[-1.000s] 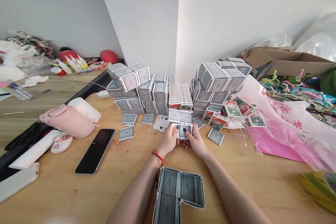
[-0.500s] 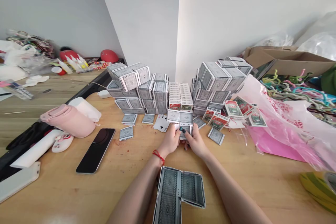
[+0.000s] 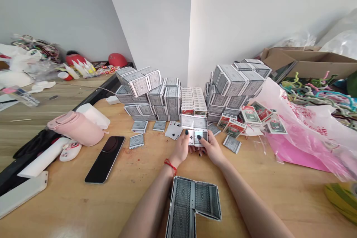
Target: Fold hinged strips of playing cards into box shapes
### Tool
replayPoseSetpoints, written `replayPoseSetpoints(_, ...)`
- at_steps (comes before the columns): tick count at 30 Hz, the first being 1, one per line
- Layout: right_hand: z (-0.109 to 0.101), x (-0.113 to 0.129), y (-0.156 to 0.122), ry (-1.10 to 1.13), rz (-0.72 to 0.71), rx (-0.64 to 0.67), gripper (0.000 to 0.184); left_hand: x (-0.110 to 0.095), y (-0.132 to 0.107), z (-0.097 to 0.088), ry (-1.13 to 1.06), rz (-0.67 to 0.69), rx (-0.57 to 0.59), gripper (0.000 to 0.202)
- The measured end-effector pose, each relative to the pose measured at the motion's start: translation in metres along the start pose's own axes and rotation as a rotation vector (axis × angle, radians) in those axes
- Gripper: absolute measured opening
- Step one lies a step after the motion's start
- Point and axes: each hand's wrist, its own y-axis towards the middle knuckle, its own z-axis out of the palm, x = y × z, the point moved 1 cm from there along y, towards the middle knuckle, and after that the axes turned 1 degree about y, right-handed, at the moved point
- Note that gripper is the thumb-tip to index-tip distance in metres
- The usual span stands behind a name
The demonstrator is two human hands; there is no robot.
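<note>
The left hand and right hand have their fingers nearly closed, gripping cards over the worktop. A card frame sits by the near edge.

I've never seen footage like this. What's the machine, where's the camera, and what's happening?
There's no machine: these are a person's bare hands. Every picture comes from one camera worn on the head, looking forward and down. The left hand and right hand together hold a piece made of playing cards. On the wooden table stand a left card stack and a right card stack, with printed boxes, a phone and a pink container. Nearest the camera is an L-shaped card piece.
</note>
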Motion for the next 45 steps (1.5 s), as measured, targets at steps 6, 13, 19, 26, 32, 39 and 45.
replayPoseSetpoints(6,-0.007,0.0,0.002,0.146,0.028,0.032,0.028,-0.004,0.006,-0.006,-0.44,-0.141,0.199,0.027)
replayPoseSetpoints(13,-0.005,0.002,-0.001,0.135,-0.008,0.085,0.025,-0.008,0.002,0.007,-0.518,-0.178,0.357,0.032)
replayPoseSetpoints(19,-0.002,0.002,-0.003,0.077,-0.026,0.118,0.024,-0.006,0.003,0.0,-0.486,-0.251,0.333,0.034)
replayPoseSetpoints(26,0.0,0.007,-0.005,0.056,-0.006,0.093,0.028,-0.005,0.003,0.0,-0.457,-0.263,0.253,0.032)
replayPoseSetpoints(32,0.002,0.01,-0.006,-0.058,-0.005,0.037,0.023,-0.004,0.004,0.003,-0.335,-0.217,0.089,0.023)
replayPoseSetpoints(39,0.003,0.009,-0.009,-0.095,-0.024,0.073,0.029,0.0,0.006,0.003,-0.086,-0.128,-0.123,0.013)
replayPoseSetpoints(45,0.006,0.009,-0.007,-0.108,-0.019,0.027,0.035,-0.002,0.006,0.002,-0.146,-0.111,-0.108,0.01)
